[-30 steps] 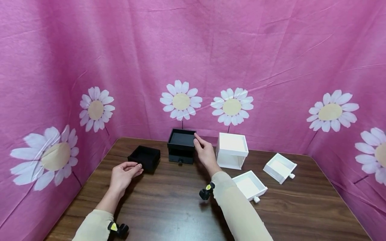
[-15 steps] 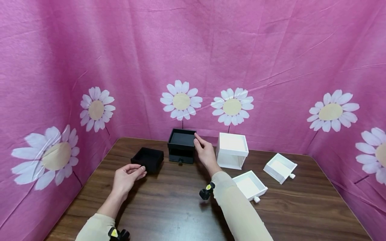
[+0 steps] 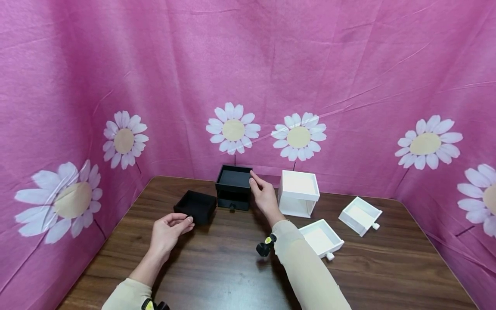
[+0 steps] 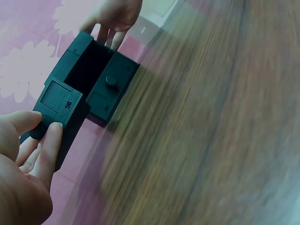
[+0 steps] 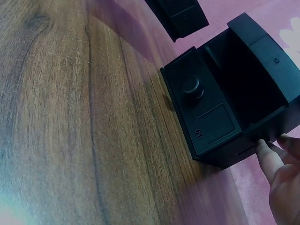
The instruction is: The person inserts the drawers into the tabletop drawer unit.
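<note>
Here, left hand (image 3: 168, 232) pinches black drawer (image 3: 196, 206); right hand (image 3: 266, 200), fingers seemingly straight, touches cabinet (image 3: 234, 177).

Held drawer (image 5: 180, 18) partly outside right wrist view

On my monitor I see the loose drawer (image 3: 195, 206), black, hollow side up, a recessed rectangle on its front, just left of the cabinet (image 3: 232, 188) and apart from it. The black cabinet stands upright, its upper slot gaping above a pushed-in, round-knobbed lower drawer (image 5: 204, 110).
</note>
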Available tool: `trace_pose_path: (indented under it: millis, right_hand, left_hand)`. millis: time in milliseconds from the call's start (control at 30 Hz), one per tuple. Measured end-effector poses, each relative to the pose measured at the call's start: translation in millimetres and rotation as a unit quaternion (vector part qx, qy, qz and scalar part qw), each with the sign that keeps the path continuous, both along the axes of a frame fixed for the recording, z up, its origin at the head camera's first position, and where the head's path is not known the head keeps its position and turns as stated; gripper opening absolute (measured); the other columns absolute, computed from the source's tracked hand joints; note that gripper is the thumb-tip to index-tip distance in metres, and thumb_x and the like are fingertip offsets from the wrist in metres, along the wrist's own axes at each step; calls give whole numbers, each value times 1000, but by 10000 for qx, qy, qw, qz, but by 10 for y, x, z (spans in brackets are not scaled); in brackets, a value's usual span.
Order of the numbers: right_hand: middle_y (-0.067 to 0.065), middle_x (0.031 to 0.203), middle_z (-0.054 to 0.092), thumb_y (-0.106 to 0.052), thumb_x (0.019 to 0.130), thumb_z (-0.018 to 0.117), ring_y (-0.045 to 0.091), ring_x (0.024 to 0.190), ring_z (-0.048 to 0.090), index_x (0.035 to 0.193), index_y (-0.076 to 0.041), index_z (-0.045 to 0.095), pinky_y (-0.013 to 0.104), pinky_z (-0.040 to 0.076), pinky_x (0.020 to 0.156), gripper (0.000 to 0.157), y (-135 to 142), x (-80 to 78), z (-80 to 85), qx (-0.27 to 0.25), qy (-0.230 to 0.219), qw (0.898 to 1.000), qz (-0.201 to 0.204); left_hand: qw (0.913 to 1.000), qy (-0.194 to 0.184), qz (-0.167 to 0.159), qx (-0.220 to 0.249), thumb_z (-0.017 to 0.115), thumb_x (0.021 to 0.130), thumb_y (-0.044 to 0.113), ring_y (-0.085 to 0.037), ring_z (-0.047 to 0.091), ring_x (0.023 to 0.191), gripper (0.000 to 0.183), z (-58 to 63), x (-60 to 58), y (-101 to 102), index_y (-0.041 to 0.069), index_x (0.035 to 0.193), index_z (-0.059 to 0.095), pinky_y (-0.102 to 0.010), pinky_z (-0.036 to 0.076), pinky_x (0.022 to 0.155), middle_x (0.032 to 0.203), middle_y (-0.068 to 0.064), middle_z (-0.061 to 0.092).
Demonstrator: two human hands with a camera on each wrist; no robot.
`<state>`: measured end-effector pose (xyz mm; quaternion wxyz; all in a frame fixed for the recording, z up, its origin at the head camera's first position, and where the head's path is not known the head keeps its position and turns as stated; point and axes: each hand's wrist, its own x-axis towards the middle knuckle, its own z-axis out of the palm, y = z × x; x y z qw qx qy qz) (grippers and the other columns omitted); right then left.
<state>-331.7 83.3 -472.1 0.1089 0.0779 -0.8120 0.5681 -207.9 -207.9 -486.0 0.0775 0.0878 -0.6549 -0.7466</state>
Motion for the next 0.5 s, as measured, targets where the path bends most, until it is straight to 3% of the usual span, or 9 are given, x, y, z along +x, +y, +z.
trace_pose_path:
  millis: [333, 500]
  right_hand:
    - [9, 155, 62, -33, 113, 60, 25, 145, 58, 155, -21, 61, 51, 47, 123, 44, -4, -1, 1, -37, 14, 10000, 16]
    - [8, 156, 62, -34, 113, 60, 25, 145, 58, 155, -21, 61, 51, 47, 124, 44, 1, 1, 9, -8, -22, 10000, 26]
  left_hand:
    - [9999, -6, -63, 115, 75, 94, -11, -19, 82, 77, 9, 3, 57, 159, -11, 102, 70, -33, 70, 79, 77, 1, 78]
    - [9999, 2, -78, 147, 77, 93, -11, -19, 82, 77, 14, -9, 79, 239, -14, 104, 69, -35, 70, 80, 77, -1, 78]
